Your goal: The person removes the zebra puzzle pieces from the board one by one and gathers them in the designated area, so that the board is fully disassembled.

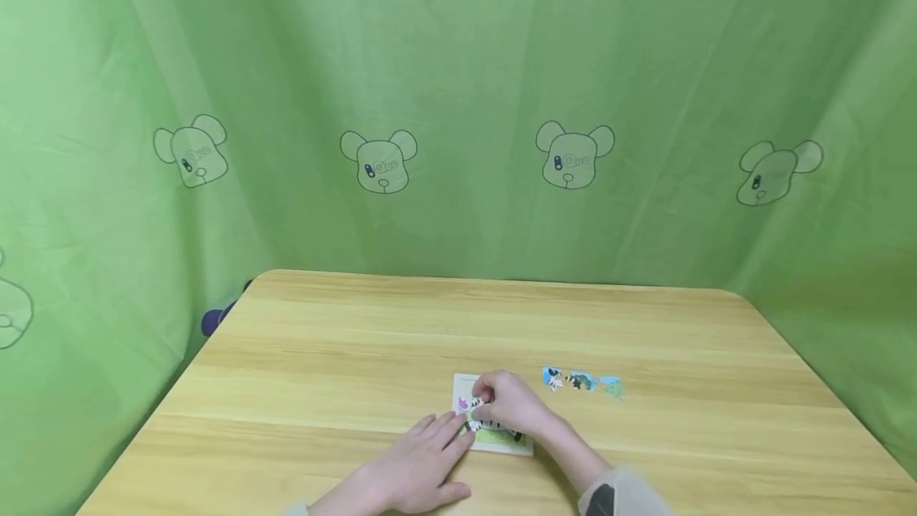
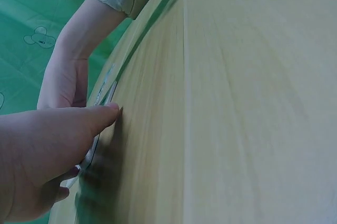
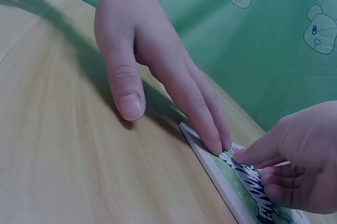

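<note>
A small jigsaw puzzle board [image 1: 466,380] with a pale rim lies near the front of the table, showing a striped zebra [image 3: 247,179] on green. My left hand [image 1: 419,464] rests with straight fingers on its left side, fingertips on the picture; in the right wrist view the thumb of this left hand [image 3: 145,40] is held apart. Over the board's upper part, my right hand [image 1: 517,404] has curled fingers, its thumb and forefinger pinching a striped puzzle piece [image 1: 476,402]. That hand covers part of the picture. Fingers partly hide the piece's edges.
Loose puzzle pieces with blue, striped and green parts [image 1: 580,381] lie in a row right of the board. The wooden table [image 1: 322,341] has rounded far corners. Green curtains [image 1: 458,38] with bear-head drawings hang around it. Something purple [image 1: 211,322] shows beyond the left edge.
</note>
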Action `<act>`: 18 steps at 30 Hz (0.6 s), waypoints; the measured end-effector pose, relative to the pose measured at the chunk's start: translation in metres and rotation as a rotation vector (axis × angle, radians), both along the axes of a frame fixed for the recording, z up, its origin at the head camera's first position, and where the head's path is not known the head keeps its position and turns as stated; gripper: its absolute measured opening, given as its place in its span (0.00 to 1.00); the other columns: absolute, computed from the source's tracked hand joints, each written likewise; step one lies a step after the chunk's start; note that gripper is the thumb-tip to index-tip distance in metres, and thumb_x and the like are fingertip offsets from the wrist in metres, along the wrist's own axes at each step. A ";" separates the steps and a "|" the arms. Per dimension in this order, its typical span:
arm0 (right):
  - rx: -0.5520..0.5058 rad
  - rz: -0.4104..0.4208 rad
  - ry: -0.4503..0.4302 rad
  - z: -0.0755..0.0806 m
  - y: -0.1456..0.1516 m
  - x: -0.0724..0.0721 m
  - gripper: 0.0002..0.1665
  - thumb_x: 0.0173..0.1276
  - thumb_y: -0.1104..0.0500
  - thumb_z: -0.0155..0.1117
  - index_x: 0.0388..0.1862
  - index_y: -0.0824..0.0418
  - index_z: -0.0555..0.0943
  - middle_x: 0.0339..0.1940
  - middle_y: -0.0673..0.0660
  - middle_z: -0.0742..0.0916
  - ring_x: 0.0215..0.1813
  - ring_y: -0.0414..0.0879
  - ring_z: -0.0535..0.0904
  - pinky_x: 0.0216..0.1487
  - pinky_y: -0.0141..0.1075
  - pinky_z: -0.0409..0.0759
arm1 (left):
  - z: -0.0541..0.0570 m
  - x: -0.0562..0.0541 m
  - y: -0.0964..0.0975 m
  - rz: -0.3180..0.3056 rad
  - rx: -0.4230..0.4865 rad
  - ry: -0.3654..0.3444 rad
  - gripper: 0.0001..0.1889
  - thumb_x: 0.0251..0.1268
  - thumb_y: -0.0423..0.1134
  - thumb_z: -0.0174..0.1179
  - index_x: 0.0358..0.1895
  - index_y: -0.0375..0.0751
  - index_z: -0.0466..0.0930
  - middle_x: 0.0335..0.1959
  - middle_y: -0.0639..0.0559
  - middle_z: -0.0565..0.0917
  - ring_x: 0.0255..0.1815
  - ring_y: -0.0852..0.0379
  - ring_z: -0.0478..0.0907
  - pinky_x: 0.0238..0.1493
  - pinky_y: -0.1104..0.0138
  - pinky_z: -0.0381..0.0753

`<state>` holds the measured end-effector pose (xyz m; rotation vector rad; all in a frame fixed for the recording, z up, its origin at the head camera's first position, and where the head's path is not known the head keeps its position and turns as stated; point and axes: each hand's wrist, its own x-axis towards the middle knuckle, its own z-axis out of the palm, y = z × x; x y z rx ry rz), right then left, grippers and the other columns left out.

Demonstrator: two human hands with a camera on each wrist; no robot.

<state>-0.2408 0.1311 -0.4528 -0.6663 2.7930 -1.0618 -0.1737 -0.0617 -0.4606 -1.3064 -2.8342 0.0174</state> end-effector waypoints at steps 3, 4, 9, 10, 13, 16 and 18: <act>0.057 -0.001 0.034 -0.001 -0.002 0.000 0.13 0.46 0.63 0.72 0.32 0.64 0.81 0.25 0.50 0.76 0.30 0.42 0.68 0.31 0.33 0.70 | 0.002 0.000 0.000 0.003 -0.008 0.011 0.35 0.67 0.63 0.40 0.68 0.41 0.61 0.70 0.44 0.59 0.70 0.49 0.55 0.67 0.56 0.59; 0.068 -0.002 0.039 -0.002 -0.002 0.000 0.12 0.46 0.63 0.72 0.31 0.64 0.80 0.25 0.50 0.75 0.30 0.42 0.68 0.31 0.33 0.70 | 0.002 0.000 0.001 0.006 -0.010 0.010 0.35 0.67 0.63 0.41 0.68 0.41 0.61 0.70 0.44 0.59 0.70 0.50 0.55 0.67 0.56 0.59; 0.070 -0.008 0.024 -0.002 -0.003 0.000 0.10 0.47 0.65 0.71 0.28 0.62 0.78 0.25 0.51 0.74 0.30 0.43 0.67 0.31 0.34 0.69 | 0.003 0.000 0.002 0.010 -0.008 0.021 0.35 0.66 0.63 0.42 0.68 0.41 0.62 0.70 0.44 0.60 0.70 0.50 0.56 0.67 0.55 0.59; 0.066 -0.009 0.022 -0.002 -0.003 0.000 0.10 0.47 0.65 0.71 0.28 0.62 0.77 0.25 0.51 0.74 0.30 0.43 0.67 0.31 0.34 0.69 | 0.003 0.000 0.002 0.011 -0.008 0.021 0.36 0.66 0.63 0.42 0.68 0.41 0.62 0.70 0.44 0.60 0.70 0.50 0.57 0.67 0.55 0.59; 0.058 -0.014 0.020 -0.002 -0.004 0.001 0.11 0.47 0.66 0.70 0.27 0.61 0.76 0.25 0.51 0.73 0.30 0.43 0.67 0.31 0.33 0.68 | 0.003 0.000 0.002 0.012 -0.013 0.017 0.36 0.65 0.63 0.42 0.68 0.41 0.62 0.70 0.44 0.60 0.70 0.50 0.56 0.67 0.55 0.59; 0.046 -0.022 0.014 -0.002 -0.004 0.002 0.12 0.47 0.67 0.70 0.27 0.60 0.75 0.26 0.51 0.73 0.30 0.43 0.67 0.31 0.33 0.68 | 0.004 0.000 0.002 0.010 -0.011 0.010 0.36 0.65 0.63 0.43 0.68 0.41 0.62 0.70 0.44 0.60 0.70 0.51 0.56 0.67 0.56 0.60; 0.039 -0.028 0.012 -0.001 -0.005 0.002 0.13 0.47 0.67 0.70 0.27 0.60 0.74 0.26 0.51 0.73 0.30 0.43 0.67 0.30 0.33 0.68 | 0.004 0.000 0.002 0.005 -0.009 0.014 0.35 0.65 0.62 0.43 0.68 0.41 0.62 0.69 0.45 0.61 0.69 0.51 0.57 0.66 0.56 0.60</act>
